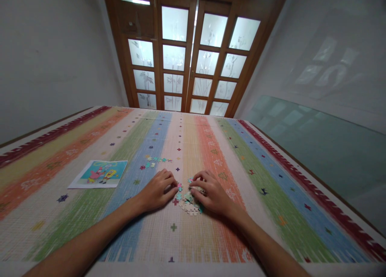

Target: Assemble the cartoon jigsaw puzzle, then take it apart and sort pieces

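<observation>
A loose pile of jigsaw puzzle pieces [189,206], mostly pale backs with some turquoise ones, lies on the patterned tablecloth between my hands. My left hand [159,189] rests left of the pile, its fingers curled and the thumb close to the index finger. Right at its fingertips is a pink puzzle piece [180,185]; whether the hand grips anything is hidden. Over the pile's right edge, my right hand [211,191] has thumb and index finger drawn together on what looks like a small puzzle piece. More turquoise and yellow pieces [152,163] lie beyond my left hand.
A printed cartoon picture [102,174] lies flat on the left of the table. The striped tablecloth [265,228] covers the table. A glass panel [319,148] leans along the right wall, and wooden doors with frosted panes [175,60] stand behind the table.
</observation>
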Available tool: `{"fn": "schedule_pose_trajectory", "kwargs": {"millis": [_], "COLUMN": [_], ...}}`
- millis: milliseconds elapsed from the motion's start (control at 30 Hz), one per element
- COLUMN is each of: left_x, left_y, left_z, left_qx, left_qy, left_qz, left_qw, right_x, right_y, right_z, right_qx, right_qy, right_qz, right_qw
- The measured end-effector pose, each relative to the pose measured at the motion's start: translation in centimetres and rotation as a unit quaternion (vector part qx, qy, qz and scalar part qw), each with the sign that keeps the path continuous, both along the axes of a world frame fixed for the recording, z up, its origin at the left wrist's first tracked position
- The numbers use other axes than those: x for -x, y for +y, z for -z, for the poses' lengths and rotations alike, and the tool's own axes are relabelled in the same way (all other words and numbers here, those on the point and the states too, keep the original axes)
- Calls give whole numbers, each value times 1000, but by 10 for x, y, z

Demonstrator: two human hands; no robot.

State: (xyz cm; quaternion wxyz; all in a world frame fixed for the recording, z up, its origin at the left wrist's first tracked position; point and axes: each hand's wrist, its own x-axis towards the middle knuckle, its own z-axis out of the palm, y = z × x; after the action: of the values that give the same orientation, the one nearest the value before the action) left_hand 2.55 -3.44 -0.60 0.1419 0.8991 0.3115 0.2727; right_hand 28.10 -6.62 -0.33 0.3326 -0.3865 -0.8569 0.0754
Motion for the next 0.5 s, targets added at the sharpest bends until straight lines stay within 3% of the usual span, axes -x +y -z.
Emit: {"fn": "schedule_pose_trajectory", "kwargs": {"millis": [167,500], "left_x": [0,-6], "left_y": [-1,-13], "left_z": [0,-6], "left_qx": [10,39], "left_qy": [-3,-23], "left_qz": [19,72], "left_qw": [1000,996], "right_x": [8,3], "right_y": [-10,-6], "right_z": [-7,-2], "right_qx": [35,16], "right_qy": [-15,-5], "right_qz": [-54,-34], "right_qw": [998,999]}}
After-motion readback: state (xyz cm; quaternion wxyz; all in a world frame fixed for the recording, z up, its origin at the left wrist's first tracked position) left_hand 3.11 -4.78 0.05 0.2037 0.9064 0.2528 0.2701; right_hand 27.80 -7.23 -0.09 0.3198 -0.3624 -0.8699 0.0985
